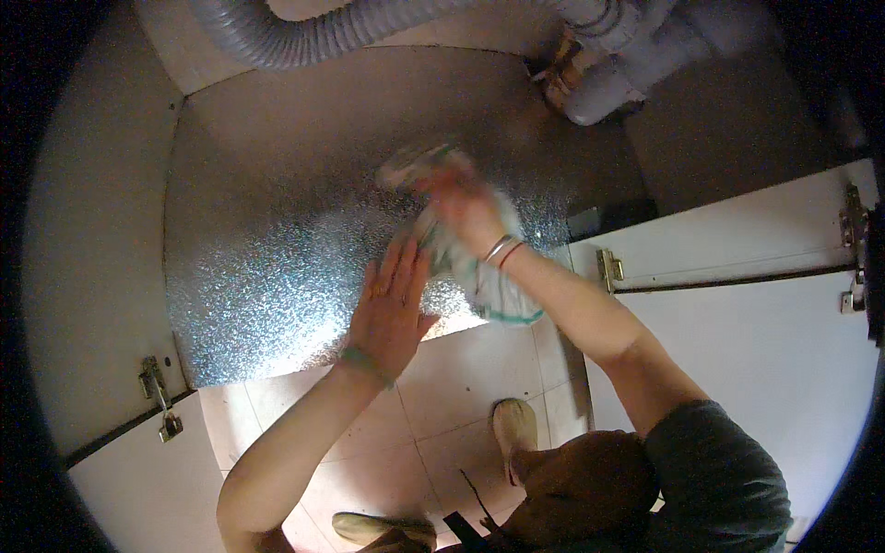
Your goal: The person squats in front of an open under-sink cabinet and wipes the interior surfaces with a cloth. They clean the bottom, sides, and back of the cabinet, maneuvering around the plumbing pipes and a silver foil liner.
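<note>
My left hand [392,300] lies palm down on the shiny silver foil-like sheet [249,286] that lines the cabinet floor, its fingers stretched out. Just right of it and farther in, my right hand [463,210] is pressed on a white cloth [505,297] with green edging. Motion smears the fingers of that hand and the far end of the cloth. The cloth's near end trails past my wrist toward the front edge of the sheet. A green band circles my left wrist, while a silver bangle and a red string sit on the right one.
A grey ribbed hose [323,37] hangs across the back, joining thick grey drain pipes [613,83] at the back right. Open cabinet doors with metal hinges [608,269] stand at both sides. Below is a tiled floor [442,396] with my shoes [513,426].
</note>
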`<action>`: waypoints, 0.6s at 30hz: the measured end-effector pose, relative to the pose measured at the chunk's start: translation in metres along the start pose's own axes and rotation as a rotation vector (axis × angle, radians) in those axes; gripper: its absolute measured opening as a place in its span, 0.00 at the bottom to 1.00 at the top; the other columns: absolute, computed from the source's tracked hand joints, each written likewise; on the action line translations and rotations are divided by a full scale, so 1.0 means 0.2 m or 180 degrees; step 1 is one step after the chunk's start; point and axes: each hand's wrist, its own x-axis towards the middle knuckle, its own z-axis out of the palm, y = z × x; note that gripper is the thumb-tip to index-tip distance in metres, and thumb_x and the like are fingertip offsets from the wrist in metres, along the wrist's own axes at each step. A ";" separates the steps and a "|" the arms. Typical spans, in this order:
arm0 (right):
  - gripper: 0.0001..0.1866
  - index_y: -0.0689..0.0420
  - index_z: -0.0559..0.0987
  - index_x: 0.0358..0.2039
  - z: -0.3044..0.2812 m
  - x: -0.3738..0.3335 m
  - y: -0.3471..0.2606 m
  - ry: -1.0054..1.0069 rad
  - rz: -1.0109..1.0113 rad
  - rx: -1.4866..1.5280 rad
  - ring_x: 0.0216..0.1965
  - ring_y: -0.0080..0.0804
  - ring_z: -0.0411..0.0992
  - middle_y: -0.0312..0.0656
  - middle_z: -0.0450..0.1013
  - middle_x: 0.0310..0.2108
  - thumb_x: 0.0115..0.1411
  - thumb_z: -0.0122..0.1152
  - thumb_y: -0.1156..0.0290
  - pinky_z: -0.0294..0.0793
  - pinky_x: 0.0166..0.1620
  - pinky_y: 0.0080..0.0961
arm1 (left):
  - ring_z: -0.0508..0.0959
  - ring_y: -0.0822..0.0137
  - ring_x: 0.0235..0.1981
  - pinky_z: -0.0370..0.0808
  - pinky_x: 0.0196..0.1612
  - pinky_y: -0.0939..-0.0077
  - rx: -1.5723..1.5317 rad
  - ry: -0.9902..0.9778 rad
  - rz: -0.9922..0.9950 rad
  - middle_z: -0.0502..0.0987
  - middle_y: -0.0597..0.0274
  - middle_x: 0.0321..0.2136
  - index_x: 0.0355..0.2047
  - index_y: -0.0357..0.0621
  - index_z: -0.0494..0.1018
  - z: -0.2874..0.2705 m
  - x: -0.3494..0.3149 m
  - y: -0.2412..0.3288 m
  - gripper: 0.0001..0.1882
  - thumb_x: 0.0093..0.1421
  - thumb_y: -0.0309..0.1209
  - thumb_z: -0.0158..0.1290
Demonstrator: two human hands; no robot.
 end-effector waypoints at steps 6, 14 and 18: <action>0.21 0.53 0.70 0.59 -0.15 -0.04 1.06 0.0307 0.2508 -0.1449 0.49 0.47 0.73 0.49 0.71 0.53 0.66 0.46 0.67 0.75 0.49 0.42 | 0.44 0.43 0.70 0.46 0.65 0.33 0.0122 0.0170 -0.0249 0.46 0.45 0.69 0.68 0.47 0.51 0.11 0.36 -0.06 0.41 0.60 0.52 0.51; 0.23 0.54 0.69 0.59 -0.34 0.16 1.49 0.0326 0.2430 -0.1662 0.52 0.47 0.70 0.49 0.69 0.55 0.65 0.46 0.63 0.72 0.52 0.44 | 0.42 0.39 0.70 0.40 0.57 0.15 0.0464 -0.0219 -0.0728 0.46 0.49 0.70 0.68 0.61 0.53 0.13 0.52 0.02 0.41 0.58 0.62 0.47; 0.24 0.54 0.68 0.59 -0.39 0.21 1.57 0.0228 0.2385 -0.1677 0.53 0.47 0.69 0.50 0.68 0.56 0.65 0.46 0.60 0.70 0.53 0.45 | 0.41 0.40 0.70 0.40 0.57 0.14 0.0471 -0.0316 -0.0780 0.45 0.51 0.70 0.68 0.63 0.53 0.13 0.51 0.00 0.43 0.57 0.64 0.46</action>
